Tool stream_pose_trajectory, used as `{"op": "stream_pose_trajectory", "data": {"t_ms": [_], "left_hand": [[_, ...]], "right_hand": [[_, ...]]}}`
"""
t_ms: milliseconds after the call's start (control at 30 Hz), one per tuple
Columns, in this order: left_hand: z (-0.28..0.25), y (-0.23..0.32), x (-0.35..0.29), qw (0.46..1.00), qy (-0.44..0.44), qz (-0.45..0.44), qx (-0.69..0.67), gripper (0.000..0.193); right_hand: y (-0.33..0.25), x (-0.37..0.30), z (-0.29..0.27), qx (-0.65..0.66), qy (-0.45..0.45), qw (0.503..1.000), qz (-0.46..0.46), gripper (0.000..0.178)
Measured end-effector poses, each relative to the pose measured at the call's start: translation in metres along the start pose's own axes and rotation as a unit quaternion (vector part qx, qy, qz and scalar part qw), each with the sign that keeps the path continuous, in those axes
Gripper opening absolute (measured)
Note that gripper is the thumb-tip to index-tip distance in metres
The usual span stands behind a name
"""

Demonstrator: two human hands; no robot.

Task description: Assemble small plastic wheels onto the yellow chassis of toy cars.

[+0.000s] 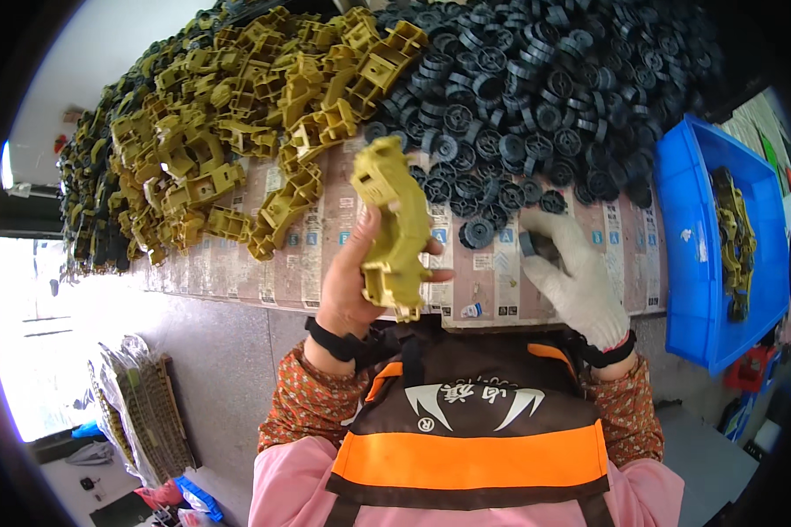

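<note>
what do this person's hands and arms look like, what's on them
The left hand is ungloved; the right hand wears a whitish glove. Both wrists have black bands. Both sleeves are rust-brown with a small, pale speckled print.

1. Your dark apron (470,420) bears white characters (479,393) between two curved white shapes (428,406).
2. Your table covering (633,268) carries blue squares (439,237) with white letters.
3. Your blue crate (690,307) has a pale label (685,234), unreadable.

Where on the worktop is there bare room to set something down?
Bare worktop shows between the right hand and the blue bin, and between the yellow parts and left hand; the back is crowded with those parts and dark wheels.
</note>
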State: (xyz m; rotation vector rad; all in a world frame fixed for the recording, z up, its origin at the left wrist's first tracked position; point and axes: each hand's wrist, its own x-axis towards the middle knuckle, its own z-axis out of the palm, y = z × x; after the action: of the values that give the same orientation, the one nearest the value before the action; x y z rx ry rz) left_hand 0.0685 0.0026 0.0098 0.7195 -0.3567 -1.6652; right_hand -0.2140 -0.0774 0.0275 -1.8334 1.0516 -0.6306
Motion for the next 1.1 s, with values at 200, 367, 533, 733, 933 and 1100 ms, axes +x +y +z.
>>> {"op": "stream_pose_trajectory", "data": {"t_ms": [200,367,533,733,933,1100], "left_hand": [[0.007,-0.041,-0.009,0.996,-0.001,-0.087,0.031,0.064],[0.026,-0.050,-0.020,0.985,0.023,-0.126,0.115,0.060],[0.031,-0.061,-0.023,0.983,0.023,-0.095,0.156,0.060],[0.021,-0.085,-0.024,0.975,0.054,-0.053,0.211,0.064],[0.024,-0.094,-0.018,0.905,0.034,0.059,0.420,0.062],[0.022,-0.097,-0.019,0.904,0.036,0.073,0.421,0.060]], "right_hand": [[-0.022,0.005,0.015,0.340,-0.044,0.932,0.120,0.043],[-0.013,0.003,0.037,0.420,-0.030,0.900,0.111,0.046],[-0.008,-0.004,0.038,0.457,-0.043,0.881,0.114,0.046],[-0.012,-0.016,0.045,0.353,0.005,0.925,0.139,0.044],[0.001,-0.030,0.057,-0.021,0.119,0.985,-0.120,0.048],[-0.006,-0.027,0.054,-0.043,0.100,0.987,-0.119,0.051]]}}
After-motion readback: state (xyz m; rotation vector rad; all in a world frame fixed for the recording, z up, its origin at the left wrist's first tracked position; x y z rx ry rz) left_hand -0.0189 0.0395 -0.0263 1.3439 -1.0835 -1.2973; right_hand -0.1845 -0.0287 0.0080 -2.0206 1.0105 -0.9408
